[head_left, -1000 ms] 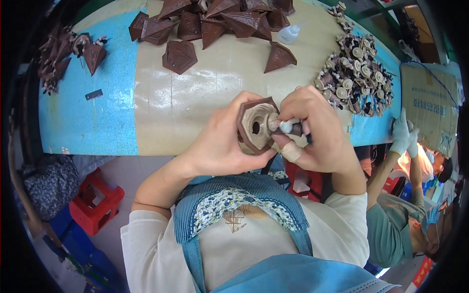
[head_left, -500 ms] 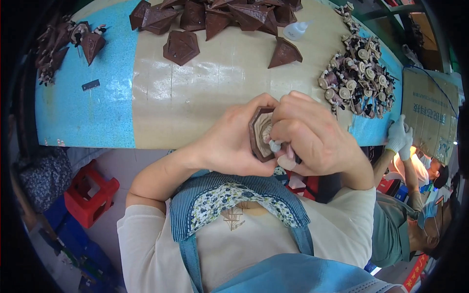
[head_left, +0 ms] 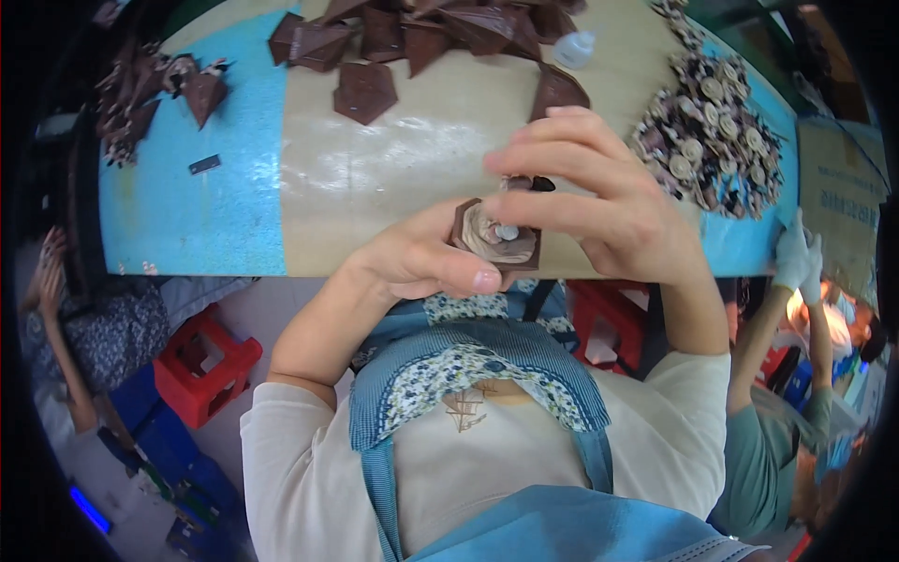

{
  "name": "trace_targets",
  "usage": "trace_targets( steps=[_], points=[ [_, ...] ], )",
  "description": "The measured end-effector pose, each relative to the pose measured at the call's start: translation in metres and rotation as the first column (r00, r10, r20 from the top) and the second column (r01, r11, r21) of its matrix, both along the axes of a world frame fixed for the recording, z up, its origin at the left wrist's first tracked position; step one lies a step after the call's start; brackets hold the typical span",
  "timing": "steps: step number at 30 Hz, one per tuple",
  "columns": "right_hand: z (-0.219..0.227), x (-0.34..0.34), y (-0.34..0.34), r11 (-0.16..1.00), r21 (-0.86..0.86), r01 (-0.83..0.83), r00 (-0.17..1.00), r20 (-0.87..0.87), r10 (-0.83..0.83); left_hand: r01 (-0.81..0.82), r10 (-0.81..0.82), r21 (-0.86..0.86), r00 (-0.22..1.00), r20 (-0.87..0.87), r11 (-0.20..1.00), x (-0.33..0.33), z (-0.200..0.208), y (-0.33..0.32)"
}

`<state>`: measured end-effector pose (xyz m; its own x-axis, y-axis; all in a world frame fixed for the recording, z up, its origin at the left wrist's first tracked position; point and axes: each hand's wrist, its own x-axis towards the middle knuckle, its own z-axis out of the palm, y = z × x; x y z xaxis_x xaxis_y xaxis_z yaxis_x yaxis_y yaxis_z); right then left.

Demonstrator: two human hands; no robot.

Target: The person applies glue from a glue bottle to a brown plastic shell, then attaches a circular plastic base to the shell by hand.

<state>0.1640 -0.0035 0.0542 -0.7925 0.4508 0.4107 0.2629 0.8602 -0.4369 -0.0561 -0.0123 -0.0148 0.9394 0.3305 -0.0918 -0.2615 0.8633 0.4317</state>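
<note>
My left hand (head_left: 421,251) grips a brown, many-sided hollow piece (head_left: 526,262) near the table's front edge. Inside its rim shows a cream swirled filling (head_left: 485,242) with a small pale, rounded part on it. My right hand (head_left: 623,201) is just above and to the right of this piece, its fingers stretched and spread. A small dark part sticks up by the piece's far edge, partly covered by the right fingers. Whether those fingers touch it, I cannot tell. The right thumb is hidden.
Brown angular pieces (head_left: 426,39) are heaped at the back, beside a small white bottle (head_left: 574,49). Small cream-and-dark figures (head_left: 712,131) pile up on the right; more parts (head_left: 131,103) lie far left. A co-worker's gloved hands (head_left: 796,258) touch a cardboard box (head_left: 840,178). A red stool (head_left: 204,365) stands lower left.
My right hand has lifted and spread its fingers, drawing off the brown piece. The left hand has turned the piece so its inside shows more. Another person's hands appear at far left.
</note>
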Motion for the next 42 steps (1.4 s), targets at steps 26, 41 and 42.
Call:
trace_targets(
  steps=[26, 41, 42],
  points=[
    [-0.126, 0.072, 0.08, 0.412, -0.571, 0.71, 0.463, -0.062, -0.884, 0.375, 0.99, 0.918, 0.105, 0.099, -0.131, -0.048, -0.029, 0.003],
    [-0.056, 0.028, 0.054, 0.415, -0.683, 0.601, 0.229, -0.35, -0.908, -0.137, 0.349, 0.815, -0.933, 0.083, -0.563, -0.325, 0.012, -0.104],
    [-0.051, 0.026, 0.053, 0.414, -0.713, 0.565, 0.205, -0.365, -0.908, -0.159, 0.312, 0.727, -0.947, 0.079, -0.668, -0.329, 0.02, -0.111]
  ],
)
